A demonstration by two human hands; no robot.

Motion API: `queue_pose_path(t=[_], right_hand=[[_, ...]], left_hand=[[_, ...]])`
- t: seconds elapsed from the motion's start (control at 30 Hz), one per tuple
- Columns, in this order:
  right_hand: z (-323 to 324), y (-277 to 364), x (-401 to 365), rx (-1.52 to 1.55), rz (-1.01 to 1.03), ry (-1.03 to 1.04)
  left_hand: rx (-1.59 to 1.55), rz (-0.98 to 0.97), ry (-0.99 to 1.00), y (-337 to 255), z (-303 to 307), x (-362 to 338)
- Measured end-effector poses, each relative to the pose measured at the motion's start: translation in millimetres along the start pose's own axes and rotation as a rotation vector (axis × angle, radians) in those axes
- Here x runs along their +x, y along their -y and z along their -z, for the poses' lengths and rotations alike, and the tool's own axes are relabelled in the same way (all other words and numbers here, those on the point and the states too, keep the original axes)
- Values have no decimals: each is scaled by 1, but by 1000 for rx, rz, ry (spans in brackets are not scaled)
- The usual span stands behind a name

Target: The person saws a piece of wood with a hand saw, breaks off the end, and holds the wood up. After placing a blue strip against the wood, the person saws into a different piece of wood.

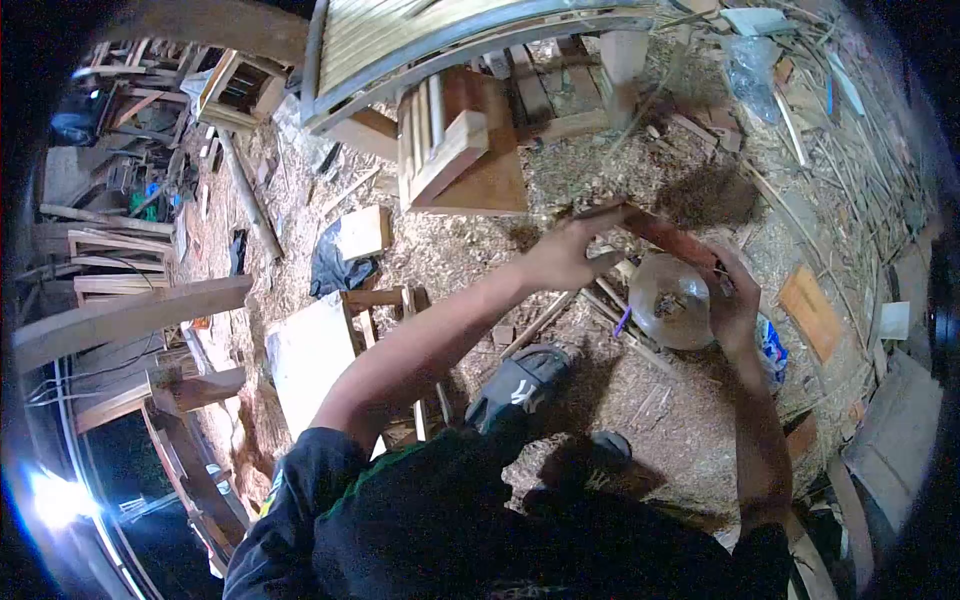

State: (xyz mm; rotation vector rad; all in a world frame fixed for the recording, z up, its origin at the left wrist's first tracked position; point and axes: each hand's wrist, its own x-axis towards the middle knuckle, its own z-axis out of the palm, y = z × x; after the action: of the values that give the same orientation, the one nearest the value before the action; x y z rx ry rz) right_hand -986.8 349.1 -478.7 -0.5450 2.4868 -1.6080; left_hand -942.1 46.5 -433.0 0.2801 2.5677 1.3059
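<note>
My right hand is wrapped round the right end of a reddish-brown wooden piece. At the piece's left end is my left hand, its thumb apart from the fingers; part of its grip is blurred. The piece is held above the ground, and just below it in view sits a round translucent bowl with small bits inside. A purple stick-like object lies left of the bowl.
A slatted wooden frame and a wooden box stand ahead. Sawdust and scraps cover the ground. A white-topped stool is at left, an orange board at right. My shoe is below.
</note>
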Motion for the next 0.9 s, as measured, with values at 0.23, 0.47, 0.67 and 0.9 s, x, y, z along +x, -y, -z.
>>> queue_pose_path(t=[0.23, 0.47, 0.67, 0.9], right_hand=[[-6, -28, -33, -95, -40, -62], [24, -47, -47, -393, 62, -260], [22, -43, -70, -240, -34, -266], [-37, -16, -110, -343, -27, -328]], left_hand=[[-104, -20, -13, 10, -6, -18], [-115, 10, -74, 32, -13, -20], [-80, 180, 39, 11, -25, -29], [-64, 143, 165, 21, -62, -11]])
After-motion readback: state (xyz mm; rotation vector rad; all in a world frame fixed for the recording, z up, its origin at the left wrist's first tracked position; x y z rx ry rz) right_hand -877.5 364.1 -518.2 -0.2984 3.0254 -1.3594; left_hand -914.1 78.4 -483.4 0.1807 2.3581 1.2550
